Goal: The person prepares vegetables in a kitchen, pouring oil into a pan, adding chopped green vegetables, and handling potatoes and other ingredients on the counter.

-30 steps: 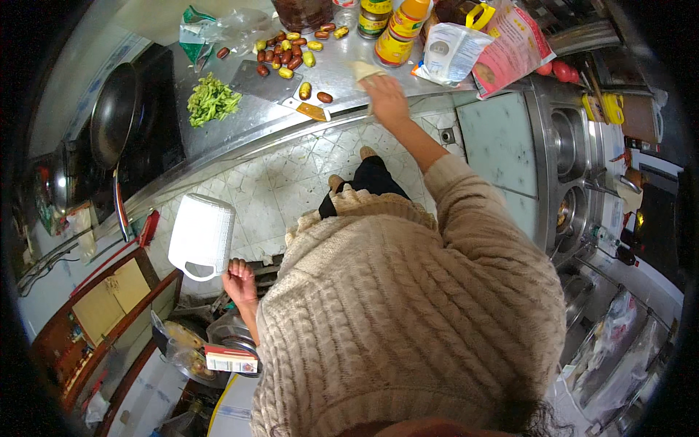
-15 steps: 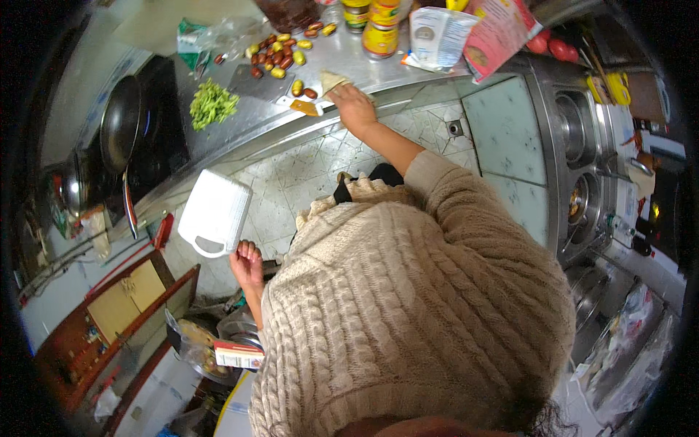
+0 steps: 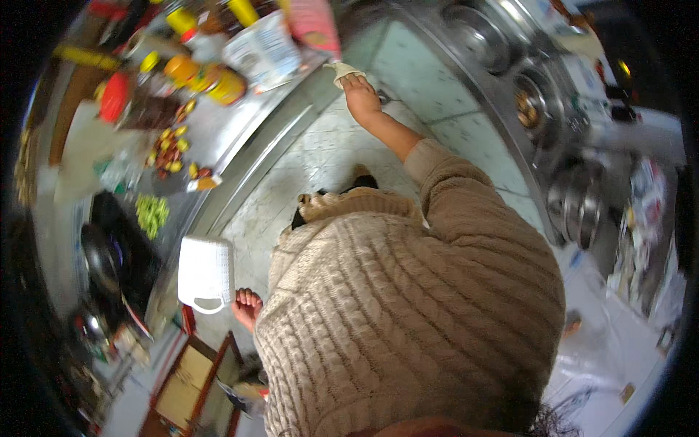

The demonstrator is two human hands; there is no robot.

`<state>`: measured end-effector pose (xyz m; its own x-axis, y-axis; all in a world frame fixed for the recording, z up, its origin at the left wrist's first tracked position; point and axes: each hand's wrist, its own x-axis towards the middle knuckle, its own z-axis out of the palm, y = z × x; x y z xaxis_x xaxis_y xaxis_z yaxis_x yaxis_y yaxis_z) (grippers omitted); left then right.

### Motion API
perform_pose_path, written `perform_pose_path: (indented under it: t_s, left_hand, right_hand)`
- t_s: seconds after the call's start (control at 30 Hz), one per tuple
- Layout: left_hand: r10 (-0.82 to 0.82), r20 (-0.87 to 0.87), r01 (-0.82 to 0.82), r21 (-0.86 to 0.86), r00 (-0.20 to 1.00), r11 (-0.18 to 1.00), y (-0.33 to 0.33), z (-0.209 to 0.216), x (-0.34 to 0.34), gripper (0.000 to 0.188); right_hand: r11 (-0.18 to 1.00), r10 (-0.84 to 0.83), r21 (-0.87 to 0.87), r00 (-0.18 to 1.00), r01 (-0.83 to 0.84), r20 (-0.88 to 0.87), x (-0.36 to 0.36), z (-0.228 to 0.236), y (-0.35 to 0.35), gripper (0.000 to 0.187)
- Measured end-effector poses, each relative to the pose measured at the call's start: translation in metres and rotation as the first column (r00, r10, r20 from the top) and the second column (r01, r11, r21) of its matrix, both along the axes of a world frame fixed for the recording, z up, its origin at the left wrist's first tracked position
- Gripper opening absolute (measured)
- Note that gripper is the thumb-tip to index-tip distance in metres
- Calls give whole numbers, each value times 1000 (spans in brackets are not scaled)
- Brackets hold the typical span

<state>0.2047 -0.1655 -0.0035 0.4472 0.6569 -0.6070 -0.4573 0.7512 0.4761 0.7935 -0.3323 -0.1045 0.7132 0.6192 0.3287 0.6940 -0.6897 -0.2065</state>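
Note:
My right hand reaches out past the counter's front edge, its fingers closed on a pale beige cloth. Floor and pale cabinet doors show beneath that hand. At the left, my left hand has curled fingers at the lower corner of a white plastic basket and appears to grip it. The basket has a woven-look wall and a handle opening. Part of that grip is hidden. Closest to the basket on the counter are chopped green vegetable pieces.
The metal counter carries red and yellow dates, an orange-brown handle, jars and food packets. A black pan sits at the left. Sink basins lie at the far right.
The view has turned, and the scene is blurred. My right hand has moved off the countertop with the cloth. My left hand and the basket have shifted lower in the picture together.

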Motion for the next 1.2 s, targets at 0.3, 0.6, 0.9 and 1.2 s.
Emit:
perform_pose_path:
  t_s: [0.3,0.6,0.9,1.2]
  left_hand:
    - [-382,18,382,6,924,924,1,-4,97,23]
    - [-368,-140,368,-22,919,929,-46,24,180,29]
    - [-268,-280,298,69,922,952,-71,45,190,26]
    - [13,-124,-2,91,992,996,-99,24,108,28]
  right_hand:
    - [678,-707,14,657,735,-263,28,78,-282,38]
    - [467,-702,-758,712,455,-5,55,67,-440,37]
    - [410,-712,-886,684,217,-162,107,93,-431,43]
    - [978,193,150,-347,147,-918,76,81,-186,48]
